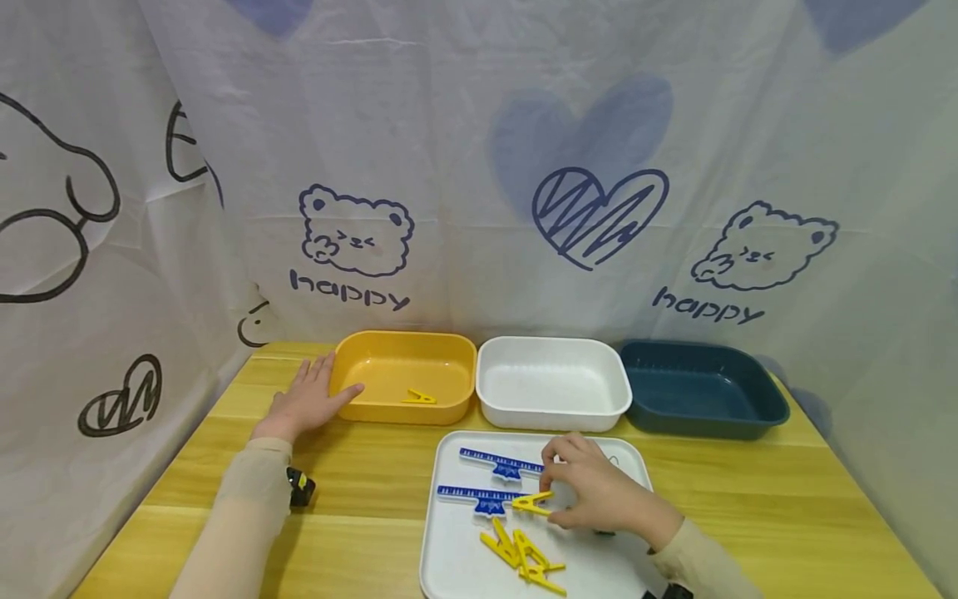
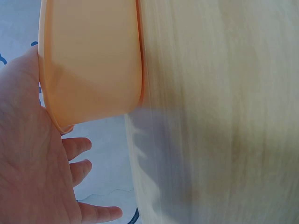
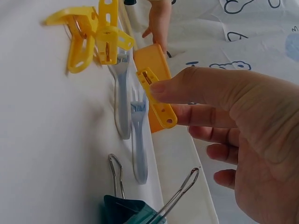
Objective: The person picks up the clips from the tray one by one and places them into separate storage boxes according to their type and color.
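My right hand [image 1: 599, 495] is over the white tray [image 1: 452, 557], pinching a yellow clothespin [image 3: 159, 105] between thumb and index finger. Other yellow clothespins [image 1: 503, 545] lie in a small heap on the tray. Beyond them are two blue long-bar clips [image 1: 490, 502] with white markings. A teal binder clip [image 3: 128, 210] with wire handles shows in the right wrist view; my hand mostly covers it in the head view. My left hand [image 1: 307, 399] rests against the left end of the yellow bin [image 1: 404, 412], fingers extended and thumb along its front rim.
One yellow clothespin [image 1: 421, 398] lies inside the yellow bin. A white bin [image 1: 554, 418] and a dark blue bin [image 1: 703, 424] stand beside it in a row behind the tray. The wooden table [image 1: 359, 532] ends at a printed cloth [image 1: 464, 166] hanging behind.
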{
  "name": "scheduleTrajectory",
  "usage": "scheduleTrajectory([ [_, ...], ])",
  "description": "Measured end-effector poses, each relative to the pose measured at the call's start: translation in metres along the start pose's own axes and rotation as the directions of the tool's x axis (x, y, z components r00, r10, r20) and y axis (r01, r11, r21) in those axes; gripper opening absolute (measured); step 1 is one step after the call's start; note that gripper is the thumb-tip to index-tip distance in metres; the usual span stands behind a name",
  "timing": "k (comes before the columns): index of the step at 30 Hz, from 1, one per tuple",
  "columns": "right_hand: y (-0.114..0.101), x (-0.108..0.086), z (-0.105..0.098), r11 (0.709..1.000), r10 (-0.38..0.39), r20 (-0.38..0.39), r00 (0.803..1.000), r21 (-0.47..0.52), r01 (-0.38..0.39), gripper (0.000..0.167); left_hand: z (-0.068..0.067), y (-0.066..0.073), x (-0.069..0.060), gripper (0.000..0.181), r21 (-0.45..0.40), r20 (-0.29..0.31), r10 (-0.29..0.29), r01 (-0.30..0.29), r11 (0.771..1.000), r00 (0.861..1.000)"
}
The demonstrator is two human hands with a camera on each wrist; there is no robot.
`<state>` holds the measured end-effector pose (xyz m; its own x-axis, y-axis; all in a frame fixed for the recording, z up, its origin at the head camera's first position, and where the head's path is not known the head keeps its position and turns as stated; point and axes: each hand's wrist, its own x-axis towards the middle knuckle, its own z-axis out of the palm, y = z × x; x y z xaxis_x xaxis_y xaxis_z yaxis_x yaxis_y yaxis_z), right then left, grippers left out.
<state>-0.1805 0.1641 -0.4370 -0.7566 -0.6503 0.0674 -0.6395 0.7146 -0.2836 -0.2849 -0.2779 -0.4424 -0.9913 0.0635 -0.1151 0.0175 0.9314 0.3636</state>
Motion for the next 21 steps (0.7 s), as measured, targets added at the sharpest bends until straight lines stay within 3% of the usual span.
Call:
scheduleTrajectory([
  [21,-0.007,0.022,-0.018,0.998,-0.05,-0.085,0.995,-0.03,0.047,0.023,0.0,0.001,-0.001,0.101,0.059,-0.024,0.012,-0.01,0.998,1.0],
])
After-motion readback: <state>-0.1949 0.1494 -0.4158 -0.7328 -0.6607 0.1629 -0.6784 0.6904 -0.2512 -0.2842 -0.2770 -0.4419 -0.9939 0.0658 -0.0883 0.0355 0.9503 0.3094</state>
